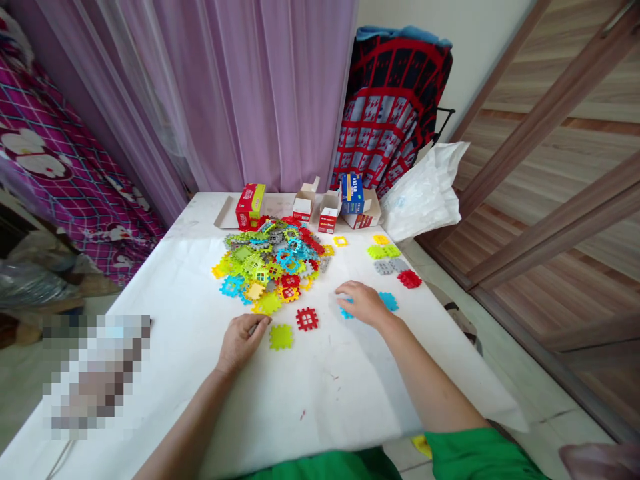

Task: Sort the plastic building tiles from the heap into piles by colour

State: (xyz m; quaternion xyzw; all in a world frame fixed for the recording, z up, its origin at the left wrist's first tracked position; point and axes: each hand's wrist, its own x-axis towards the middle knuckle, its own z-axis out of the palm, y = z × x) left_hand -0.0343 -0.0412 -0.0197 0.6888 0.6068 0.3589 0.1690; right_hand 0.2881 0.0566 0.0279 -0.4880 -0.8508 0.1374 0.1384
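Note:
My left hand (243, 339) rests on the white table with its fingers curled in, beside a lime green square block (281, 337) with notched edges. Something small and dark shows at its fingertips, too little to name. A red window-shaped block (307, 319) lies between my hands. My right hand (364, 303) is over the table to the right, thumb and fingers apart, above a blue block (346, 311) that it partly hides. Another blue block (388, 301) lies just beyond its wrist. In front of both hands spreads a heap of mixed interlocking blocks (273, 257).
Small groups of yellow (381, 239), lime (383, 251), grey (384, 267) and red blocks (409, 279) lie near the right edge. Small cartons (327, 212) and a white plastic bag (425, 197) stand at the back. A blurred-out object (103, 373) lies at left.

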